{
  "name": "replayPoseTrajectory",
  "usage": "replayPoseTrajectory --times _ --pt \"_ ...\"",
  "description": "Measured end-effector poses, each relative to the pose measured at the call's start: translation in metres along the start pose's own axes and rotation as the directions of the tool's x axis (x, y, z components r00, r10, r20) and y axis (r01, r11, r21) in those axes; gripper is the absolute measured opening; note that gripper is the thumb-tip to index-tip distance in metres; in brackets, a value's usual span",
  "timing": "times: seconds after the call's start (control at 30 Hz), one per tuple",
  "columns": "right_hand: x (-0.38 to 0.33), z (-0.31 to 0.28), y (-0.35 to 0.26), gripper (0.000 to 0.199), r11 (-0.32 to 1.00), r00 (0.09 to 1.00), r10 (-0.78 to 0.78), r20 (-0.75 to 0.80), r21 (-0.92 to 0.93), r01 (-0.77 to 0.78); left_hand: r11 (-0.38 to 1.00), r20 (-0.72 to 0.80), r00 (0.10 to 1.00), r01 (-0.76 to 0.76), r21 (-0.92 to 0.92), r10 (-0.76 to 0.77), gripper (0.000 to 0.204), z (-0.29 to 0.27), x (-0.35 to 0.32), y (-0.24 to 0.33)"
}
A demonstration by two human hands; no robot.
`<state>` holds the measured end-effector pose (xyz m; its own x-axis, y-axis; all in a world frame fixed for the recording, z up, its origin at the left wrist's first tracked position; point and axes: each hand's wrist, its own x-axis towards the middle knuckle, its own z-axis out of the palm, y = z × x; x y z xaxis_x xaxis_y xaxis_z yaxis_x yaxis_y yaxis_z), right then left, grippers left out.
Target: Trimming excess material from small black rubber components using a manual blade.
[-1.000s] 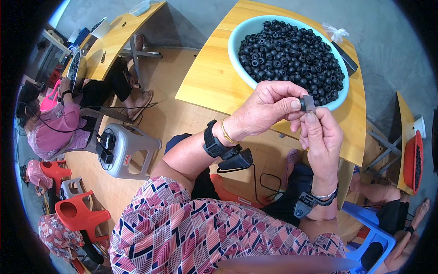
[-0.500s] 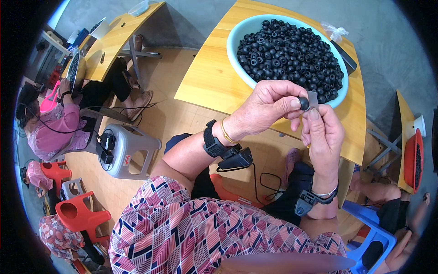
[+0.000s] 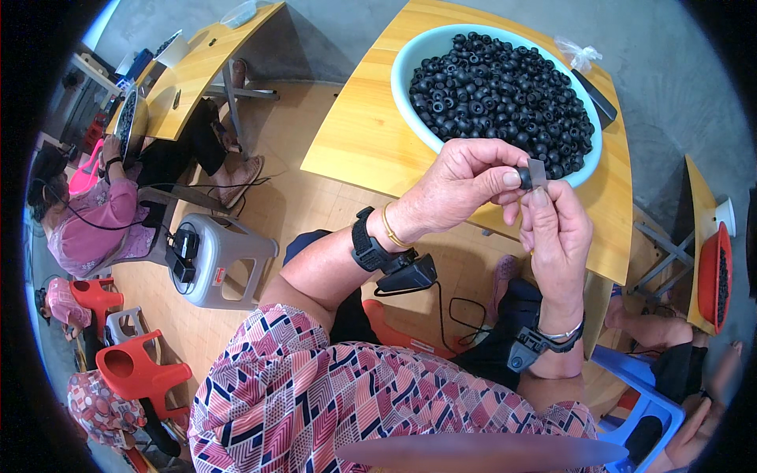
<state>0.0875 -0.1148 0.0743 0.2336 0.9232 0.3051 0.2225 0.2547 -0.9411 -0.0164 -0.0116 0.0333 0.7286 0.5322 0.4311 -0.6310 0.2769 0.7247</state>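
Note:
Between thumb and fingers, my left hand (image 3: pixel 481 180) pinches a round black rubber-like ball (image 3: pixel 524 178) near the front rim of the basin. Close against it, my right hand (image 3: pixel 557 225) grips a small flat grey blade (image 3: pixel 537 172), its face touching or almost touching the ball's right side. A light-blue basin (image 3: pixel 406 94) heaped with black hollow balls (image 3: pixel 505 94) stands on the yellow wooden table (image 3: pixel 347 142) just beyond my hands. Several of those balls show a round opening. My right fingers hide the lower end of the blade.
A clear plastic bag (image 3: pixel 578 54) and a dark flat box (image 3: pixel 597 98) lie at the basin's right. A grey stool (image 3: pixel 225 260) with black devices stands left. Cables trail over the floor. A co-worker in pink (image 3: pixel 95 213) sits far left; a blue chair (image 3: pixel 646 402) stands right.
The blade has turned and shifted slightly left, now overlapping the ball's right side more. My right hand has moved a little left; my left hand keeps its place.

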Motion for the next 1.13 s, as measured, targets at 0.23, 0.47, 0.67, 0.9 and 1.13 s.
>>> replayPoseTrajectory --times 0.23,0.47,0.67,0.9,1.13 --pt "-0.002 -0.003 0.003 0.019 0.998 0.999 0.034 0.013 -0.057 -0.033 0.997 -0.007 1.0 -0.003 0.078 0.003 0.014 0.0 0.002 0.0" --pt "-0.003 -0.003 0.008 0.015 0.999 0.999 0.005 0.041 0.031 -0.006 0.991 -0.01 1.0 0.002 0.133 -0.001 0.019 0.002 0.001 0.003" --pt "-0.003 -0.01 0.007 0.019 0.904 0.949 -0.304 -0.087 -0.339 0.259 0.984 0.058 0.991 0.13 -0.125 -0.124 0.02 0.002 0.0 0.003" --pt "-0.001 -0.002 0.011 0.023 0.82 0.891 -0.452 -0.034 -0.408 0.4 0.964 0.039 0.985 0.17 -0.204 -0.165 0.017 0.008 -0.003 0.002" --pt "-0.007 0.003 0.026 0.021 0.854 0.855 -0.496 -0.15 -0.262 0.45 0.894 0.004 0.966 0.241 -0.377 -0.258 0.019 0.012 -0.01 -0.009"
